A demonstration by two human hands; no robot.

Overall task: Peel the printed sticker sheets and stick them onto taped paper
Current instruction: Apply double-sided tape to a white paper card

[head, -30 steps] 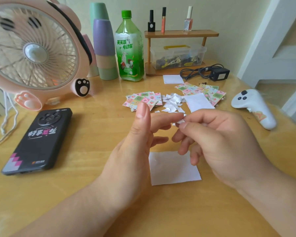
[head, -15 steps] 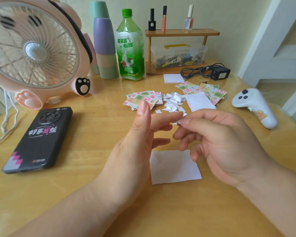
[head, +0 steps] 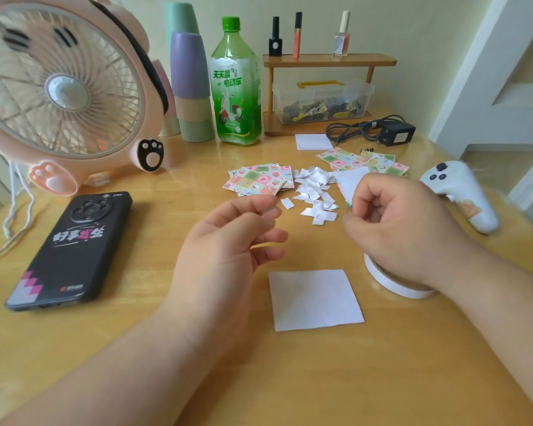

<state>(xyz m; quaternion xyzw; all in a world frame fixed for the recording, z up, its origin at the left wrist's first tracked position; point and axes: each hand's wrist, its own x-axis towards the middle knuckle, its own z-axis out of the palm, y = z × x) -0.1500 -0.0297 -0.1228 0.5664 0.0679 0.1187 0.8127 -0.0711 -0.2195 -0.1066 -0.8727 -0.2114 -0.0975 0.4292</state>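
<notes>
L hand hovers over the tabletop, palm turned inward, fingers loose & apart, nothing in it. R hand hovers opposite, well apart from L, fingers curled in w/ thumb tip close to index tip. Can't tell whether a tiny bit is pinched there. Under the R wrist sits a tape roll, white, flat on the wood, partly hidden by the wrist.

Between & below both hands lies the paper: a plain white square, flat on the tabletop, near the tape roll, touching neither hand.

Beyond the fingertips are the scraps, small white bits in a loose pile, w/ one stray bit on the L side. The sticker sheets are in 2 lots. L stack is left of the scraps, fanned, w/ colourful squares. R stack is right of the scraps & farther back, w/ a white sheet lying over its near edge, partly behind the R hand's fingers.

Farther back:
- a small white pad
- a charger w/ coiled cord
- a wood shelf w/ 3 nail-polish vials on top
- a clear box under the shelf
- a green bottle, upright
- cups, stacked upside-down just left of the bottle

Far L is a pink fan, w/ a phone lying back-up in front of it. Far R is a white controller, near the tabletop edge.
</notes>
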